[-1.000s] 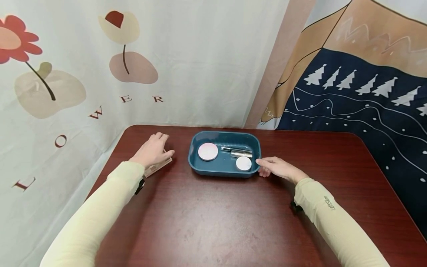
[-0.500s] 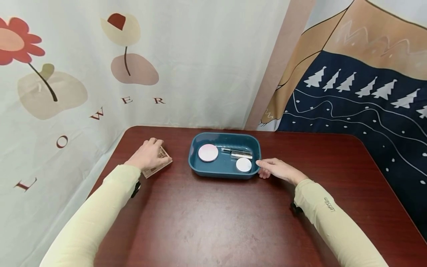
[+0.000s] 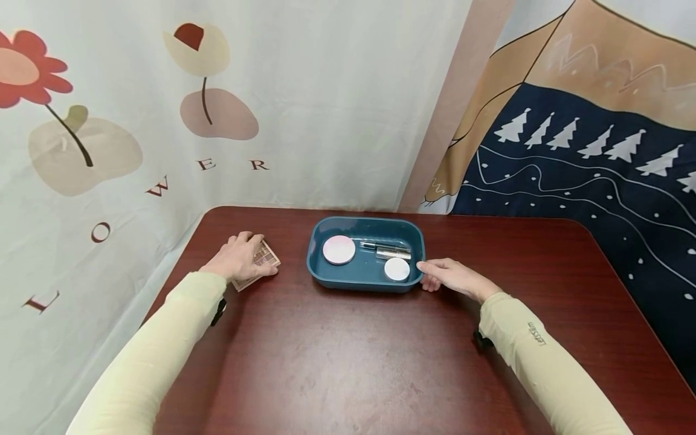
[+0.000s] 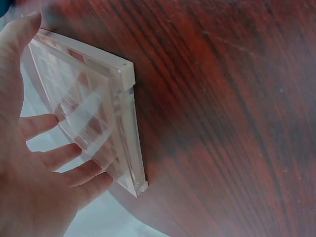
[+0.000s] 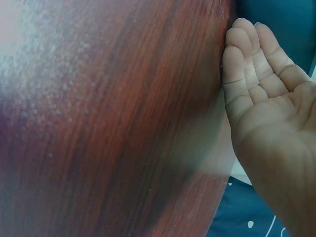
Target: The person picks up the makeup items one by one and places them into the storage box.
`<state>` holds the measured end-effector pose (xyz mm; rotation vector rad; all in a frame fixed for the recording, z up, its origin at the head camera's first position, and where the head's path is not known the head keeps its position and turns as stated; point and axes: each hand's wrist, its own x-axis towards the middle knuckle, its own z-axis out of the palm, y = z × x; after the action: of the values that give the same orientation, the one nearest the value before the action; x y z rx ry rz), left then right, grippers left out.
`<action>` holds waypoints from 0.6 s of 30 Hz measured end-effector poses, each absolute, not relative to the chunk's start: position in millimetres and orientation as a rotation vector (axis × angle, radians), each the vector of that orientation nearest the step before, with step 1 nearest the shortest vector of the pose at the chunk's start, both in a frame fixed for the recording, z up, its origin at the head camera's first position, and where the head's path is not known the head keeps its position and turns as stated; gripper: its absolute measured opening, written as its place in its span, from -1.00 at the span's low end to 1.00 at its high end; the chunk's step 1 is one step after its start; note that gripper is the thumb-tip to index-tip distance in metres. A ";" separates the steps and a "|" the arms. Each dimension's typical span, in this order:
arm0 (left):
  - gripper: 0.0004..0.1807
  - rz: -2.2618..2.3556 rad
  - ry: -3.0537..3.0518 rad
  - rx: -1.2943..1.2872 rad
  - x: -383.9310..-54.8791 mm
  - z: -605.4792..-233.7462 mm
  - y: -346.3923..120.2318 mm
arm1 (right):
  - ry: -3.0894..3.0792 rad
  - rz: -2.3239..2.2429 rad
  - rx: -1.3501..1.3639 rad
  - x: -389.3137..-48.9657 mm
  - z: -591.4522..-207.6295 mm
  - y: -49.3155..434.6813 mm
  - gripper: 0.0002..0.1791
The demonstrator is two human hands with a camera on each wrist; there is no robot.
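- Left hand (image 3: 237, 258), at left centre of the head view, curls its grip round a clear-cased palette (image 3: 263, 257) on the tabletop (image 3: 348, 362).
- Right hand (image 3: 448, 275) rests, fingers straight, against the blue tray (image 3: 365, 284).
- The palette looks light, rigid, slick and breakable; its long edges seem best to hold.

Both arms reach forward in pale sleeves. The left hand (image 3: 238, 258) lies palm down, its fingers seemingly curled in a grip. The right hand (image 3: 447, 273) rests with straight fingers (image 5: 245, 59) together.
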<state>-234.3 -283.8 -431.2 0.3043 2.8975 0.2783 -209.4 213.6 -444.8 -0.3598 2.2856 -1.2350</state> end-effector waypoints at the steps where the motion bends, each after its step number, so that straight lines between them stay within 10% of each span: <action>1: 0.10 0.275 2.896 0.299 -234.3 -431.5 -283.8 | 2.287 -1.234 -0.361 -209.5 -444.6 213.5 -0.53; 18: 0.06 0.246 2.897 0.313 -236.1 -431.4 -283.4 | 2.287 -1.241 -0.368 -209.8 -446.3 213.5 -0.53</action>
<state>-236.1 -283.4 -431.4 0.3128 2.8975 0.2459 -209.8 213.5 -446.3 -0.3676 2.2867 -1.2408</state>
